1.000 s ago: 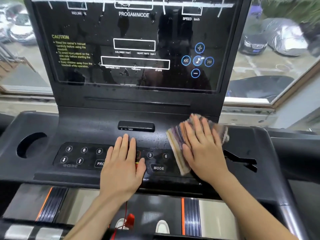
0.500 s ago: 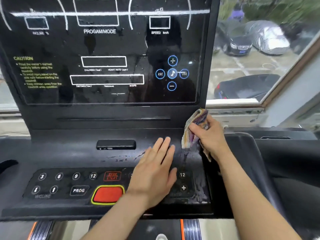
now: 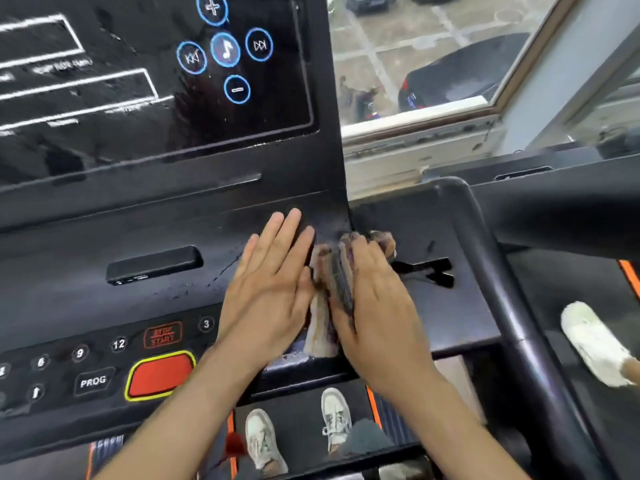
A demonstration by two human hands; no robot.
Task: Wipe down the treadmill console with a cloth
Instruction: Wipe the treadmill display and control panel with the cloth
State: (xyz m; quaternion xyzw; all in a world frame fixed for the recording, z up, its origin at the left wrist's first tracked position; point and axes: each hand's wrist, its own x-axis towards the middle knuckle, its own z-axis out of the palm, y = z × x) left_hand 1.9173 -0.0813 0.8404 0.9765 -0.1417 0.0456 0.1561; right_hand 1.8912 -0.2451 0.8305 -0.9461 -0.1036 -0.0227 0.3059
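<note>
1. Two bare hands flat on the black console [image 3: 156, 216], side by side at its right end, thumbs almost touching.
2. Left hand [image 3: 268, 289]: open, fingers straight and together, palm down on the console, holding nothing; just right of the "3" button [image 3: 206, 323].
3. Right hand [image 3: 375, 303]: palm down, pressing the cloth [image 3: 323, 306] against the console; fingers spread over it rather than closed round it.
4. Cloth: bunched, streaky pale and purple-brown; lying on the console's right end, directly below the screen's [image 3: 156, 81] lower right corner. One edge sticking out past the right fingertips, a long fold showing between the two hands down to the console's front edge.
5. Wet streaks and drops on the console above the left hand and on the screen.
6. Left of the hands on the console: red button [image 3: 161, 374] with yellow rim, "STOP START" label [image 3: 162, 336], "PROG" key [image 3: 92, 381], numbers 9 and 12.
7. Right of the cloth: a jagged slot [image 3: 433, 271] in the console tray.
8. Below the console: two pale shoes [image 3: 298, 431] on the belt.
9. Behind the console, right: window [image 3: 433, 57] with parked cars outside.
</note>
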